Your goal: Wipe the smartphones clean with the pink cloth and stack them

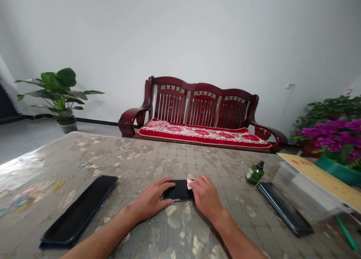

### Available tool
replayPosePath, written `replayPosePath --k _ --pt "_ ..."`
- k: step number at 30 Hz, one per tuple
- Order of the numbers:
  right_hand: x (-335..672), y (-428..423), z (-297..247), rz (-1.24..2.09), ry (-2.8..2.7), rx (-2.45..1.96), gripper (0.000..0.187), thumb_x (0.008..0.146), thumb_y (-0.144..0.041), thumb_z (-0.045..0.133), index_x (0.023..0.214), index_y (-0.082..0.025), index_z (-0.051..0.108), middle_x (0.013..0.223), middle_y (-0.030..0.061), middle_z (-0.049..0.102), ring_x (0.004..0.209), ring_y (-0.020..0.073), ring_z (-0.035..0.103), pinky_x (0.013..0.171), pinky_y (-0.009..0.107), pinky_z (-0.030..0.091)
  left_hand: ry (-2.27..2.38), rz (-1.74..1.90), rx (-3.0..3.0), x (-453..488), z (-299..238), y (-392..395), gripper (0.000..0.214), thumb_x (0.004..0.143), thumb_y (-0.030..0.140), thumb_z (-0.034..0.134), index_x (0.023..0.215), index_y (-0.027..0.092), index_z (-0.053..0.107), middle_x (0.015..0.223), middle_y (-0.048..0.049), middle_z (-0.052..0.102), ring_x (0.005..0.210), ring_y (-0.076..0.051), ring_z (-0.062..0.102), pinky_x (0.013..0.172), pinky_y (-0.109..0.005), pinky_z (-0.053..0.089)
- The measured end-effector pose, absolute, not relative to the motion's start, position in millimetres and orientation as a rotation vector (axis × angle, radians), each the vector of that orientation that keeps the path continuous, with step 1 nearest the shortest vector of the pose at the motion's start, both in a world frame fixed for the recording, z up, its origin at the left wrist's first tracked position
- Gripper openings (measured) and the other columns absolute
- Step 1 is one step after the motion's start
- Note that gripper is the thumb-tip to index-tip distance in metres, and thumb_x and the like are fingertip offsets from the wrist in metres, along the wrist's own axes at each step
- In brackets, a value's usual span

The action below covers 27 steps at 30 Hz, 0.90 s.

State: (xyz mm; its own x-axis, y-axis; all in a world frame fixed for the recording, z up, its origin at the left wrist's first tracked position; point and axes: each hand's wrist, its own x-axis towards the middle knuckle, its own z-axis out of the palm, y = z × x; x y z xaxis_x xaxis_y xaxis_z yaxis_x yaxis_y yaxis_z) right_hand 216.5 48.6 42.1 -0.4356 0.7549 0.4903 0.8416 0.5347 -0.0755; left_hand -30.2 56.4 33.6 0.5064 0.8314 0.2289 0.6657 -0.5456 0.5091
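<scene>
Left hand (150, 197) clamped on the left end of the phone (178, 191), thumb at the near edge, fingers at the far edge. Right hand (207, 199) at the other end, fingers together, pinching a pink cloth (190, 184) against the screen. Phone lies flat on the table (158, 157), crosswise between both hands, screen up, dark. Left of left forearm: long black slab (81, 210), slanted. Right of right forearm: second phone (284, 208), slanted the other way, dark. Beside that, clear box (306, 195) with a yellow board (324, 178) on top. Rubber bands (22, 202) at far left, colored. Green bottle (255, 173) upright, black top, just beyond second phone. Purple flowers (335, 137) at right, behind the board. Past the table: red wooden bench (201, 105) with red floral cover (203, 133) on its seat; potted plant (60, 88) on the left. White wall (180, 33) at back.
</scene>
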Motion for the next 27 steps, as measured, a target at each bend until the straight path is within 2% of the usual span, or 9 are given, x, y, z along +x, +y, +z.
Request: replayPosePath --k 4,10,17,24,27 --pt "211 43 42 -0.184 -2.409 -1.141 0.016 0.091 -0.012 0.055 0.087 -0.022 0.067 0.084 0.0025 0.061 0.085 0.0185 0.05 0.076 0.031 0.035 1.247 0.635 2.407 -30 34 56 0.049 0.078 0.027 0.072 0.126 0.022 0.063 0.139 -0.0109 0.057 0.128 -0.029 0.053 0.109 -0.044 0.042" --pt "222 46 46 -0.204 -2.275 -1.343 0.02 0.088 -0.008 0.056 0.087 -0.023 0.069 0.084 0.0024 0.062 0.085 0.0191 0.05 0.075 0.031 0.034 1.238 0.668 2.423 -31 30 58 0.048 0.079 0.027 0.07 0.125 0.023 0.063 0.139 -0.0101 0.058 0.128 -0.028 0.053 0.109 -0.044 0.041" --pt "208 31 46 -0.137 -2.371 -1.2 0.017 0.09 -0.012 0.055 0.087 -0.023 0.068 0.083 0.0024 0.059 0.083 0.0186 0.049 0.074 0.031 0.034 1.252 0.667 2.417 -29 33 56 0.047 0.079 0.027 0.071 0.125 0.021 0.063 0.138 -0.0115 0.058 0.128 -0.029 0.053 0.11 -0.044 0.041" --pt "218 36 48 -0.282 -2.248 -1.335 0.018 0.091 -0.014 0.055 0.08 -0.022 0.067 0.079 0.0031 0.059 0.08 0.019 0.049 0.073 0.031 0.033 1.26 0.69 2.424 -29 30 56 0.048 0.078 0.026 0.071 0.124 0.023 0.063 0.137 -0.0104 0.058 0.126 -0.028 0.054 0.109 -0.043 0.042" --pt "211 31 46 -0.224 -2.273 -1.275 0.017 0.089 -0.011 0.056 0.082 -0.022 0.067 0.079 0.0031 0.059 0.08 0.0189 0.049 0.073 0.031 0.033 1.273 0.684 2.421 -28 30 56 0.047 0.078 0.026 0.071 0.124 0.022 0.063 0.136 -0.0104 0.059 0.126 -0.028 0.054 0.109 -0.043 0.042"
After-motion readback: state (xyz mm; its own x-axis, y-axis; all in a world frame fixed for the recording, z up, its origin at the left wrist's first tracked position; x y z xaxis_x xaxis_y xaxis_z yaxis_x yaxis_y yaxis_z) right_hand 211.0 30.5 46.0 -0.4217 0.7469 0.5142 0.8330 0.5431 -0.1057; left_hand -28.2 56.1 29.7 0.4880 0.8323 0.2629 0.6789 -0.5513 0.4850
